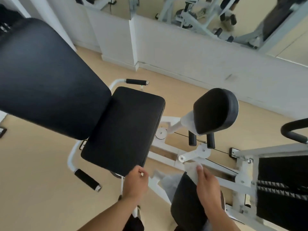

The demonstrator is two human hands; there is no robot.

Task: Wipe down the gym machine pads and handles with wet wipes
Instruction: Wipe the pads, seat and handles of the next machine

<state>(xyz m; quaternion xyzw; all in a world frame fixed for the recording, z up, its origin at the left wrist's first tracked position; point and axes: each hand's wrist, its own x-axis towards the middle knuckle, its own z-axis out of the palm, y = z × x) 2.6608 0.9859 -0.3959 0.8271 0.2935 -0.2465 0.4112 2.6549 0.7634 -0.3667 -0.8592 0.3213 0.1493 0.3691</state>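
- We take the seat pad (123,129) as landmark: black, rectangular, at frame centre, with the large black back pad (45,77) butting its far-left edge.
- Left hand (135,183) hovers at the near corner of the seat pad; its grip is loose, fingers lightly curled, holding nothing we can see. Whether a fingertip touches the pad edge, we cannot tell.
- Right hand (208,187) lies right of the seat pad, fingers extended and pressing a white wet wipe (191,170) flat onto the near leg pad (186,200); the grip is flat, not closed round the wipe. The wipe is blurred.
- A second leg pad (215,110), black and rounded, stands right of the seat pad and further away.
- Two black roller pads (192,138) sit just below that second pad.
- Far handle (135,81) lies beyond the seat pad; near handle (87,180) lies to its near left. Both have black sleeves on the white frame (166,148).
- Weight stack (281,185) is well to the right of the seat pad.
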